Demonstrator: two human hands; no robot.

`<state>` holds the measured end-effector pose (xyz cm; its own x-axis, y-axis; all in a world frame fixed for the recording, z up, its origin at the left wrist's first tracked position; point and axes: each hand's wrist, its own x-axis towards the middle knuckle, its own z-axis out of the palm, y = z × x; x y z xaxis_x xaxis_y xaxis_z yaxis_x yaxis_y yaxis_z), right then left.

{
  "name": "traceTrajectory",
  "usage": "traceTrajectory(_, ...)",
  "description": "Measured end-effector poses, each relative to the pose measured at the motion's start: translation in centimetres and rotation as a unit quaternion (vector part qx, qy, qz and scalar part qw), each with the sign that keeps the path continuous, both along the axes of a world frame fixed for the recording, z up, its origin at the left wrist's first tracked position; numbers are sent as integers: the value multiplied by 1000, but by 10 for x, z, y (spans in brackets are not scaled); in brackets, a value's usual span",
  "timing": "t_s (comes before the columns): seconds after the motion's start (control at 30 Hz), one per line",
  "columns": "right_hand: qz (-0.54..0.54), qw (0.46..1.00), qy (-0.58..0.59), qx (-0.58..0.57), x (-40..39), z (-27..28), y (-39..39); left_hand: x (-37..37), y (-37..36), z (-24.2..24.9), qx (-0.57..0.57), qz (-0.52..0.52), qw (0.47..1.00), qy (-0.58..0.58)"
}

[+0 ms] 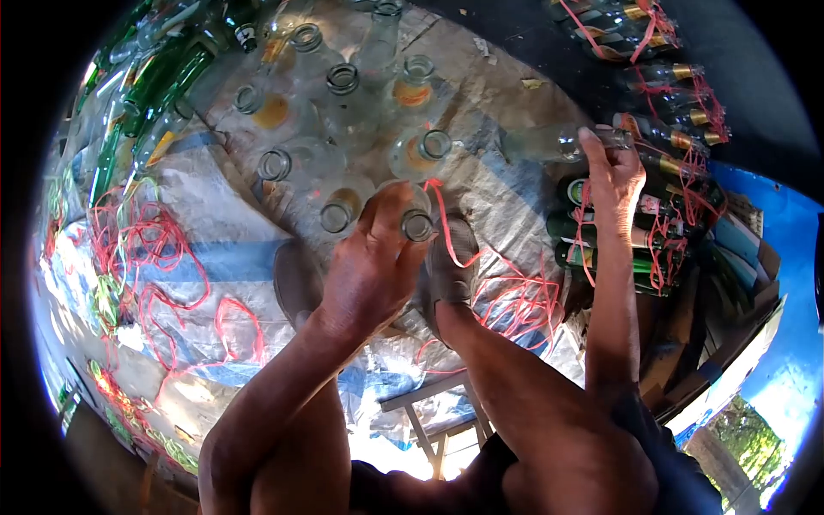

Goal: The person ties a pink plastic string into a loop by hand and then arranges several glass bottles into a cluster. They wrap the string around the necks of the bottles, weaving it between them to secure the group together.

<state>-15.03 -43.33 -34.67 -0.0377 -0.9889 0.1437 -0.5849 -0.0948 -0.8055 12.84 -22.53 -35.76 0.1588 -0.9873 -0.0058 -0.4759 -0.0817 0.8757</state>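
My left hand is wrapped round the neck of a clear glass bottle that stands upright in front of my feet. On the right, my right hand grips the neck of another clear bottle, which lies on its side with its base toward the middle. Several clear bottles stand upright beyond my left hand, some with orange labels. A pink plastic string runs from beside the bottle in my left hand toward a loose tangle near my foot.
Bundles of bottles tied with pink string lie at the right. Green bottles lie at the upper left. More pink string is tangled on the left of the tarp. My shoes stand on it.
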Motion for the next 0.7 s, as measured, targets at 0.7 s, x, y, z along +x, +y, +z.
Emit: traceTrajectory(0.7,292,864,-215,-348,42,207,35,1,2,2,2,11,1000,22)
